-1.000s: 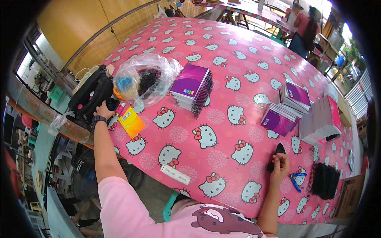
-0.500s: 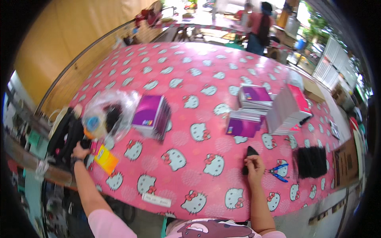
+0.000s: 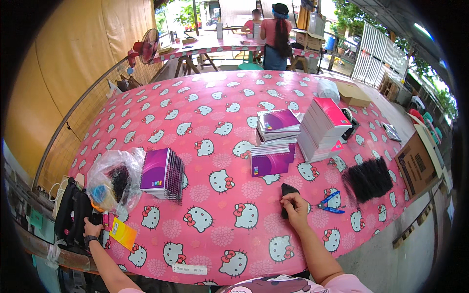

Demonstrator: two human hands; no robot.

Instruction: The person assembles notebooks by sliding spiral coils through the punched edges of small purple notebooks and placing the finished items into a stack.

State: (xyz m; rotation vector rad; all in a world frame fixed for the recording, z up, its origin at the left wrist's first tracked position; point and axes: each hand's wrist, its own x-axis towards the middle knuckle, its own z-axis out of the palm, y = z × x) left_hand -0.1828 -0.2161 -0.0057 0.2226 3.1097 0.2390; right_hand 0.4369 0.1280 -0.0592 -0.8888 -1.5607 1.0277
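My right hand [image 3: 295, 206] is closed on a slim black object [image 3: 289, 191] with a tapered end, held at the table top; its kind I cannot make out. Just right of that hand lies a pair of blue-handled nippers [image 3: 330, 203]. Over at the table's left edge, my left hand [image 3: 93, 228] grips the side of a black bag [image 3: 73, 211], its fingertips partly hidden. Beside it rest a yellow-orange packet [image 3: 123, 234] and a clear plastic bag [image 3: 128, 168] with dark contents. A stack of purple spiral notebooks [image 3: 155, 169] stands near that plastic bag.
More purple notebooks [image 3: 271, 164] and a tall pink-covered stack [image 3: 320, 131] stand right of centre. Black wire coils [image 3: 369, 179] lie farther right, near a cardboard box [image 3: 419, 158]. A white label strip [image 3: 189, 269] lies near the front edge. Two people [image 3: 277, 36] are at a far table.
The view has shifted, tilting up toward the far table. My right hand still holds the black object, and my left hand stays at the black bag.
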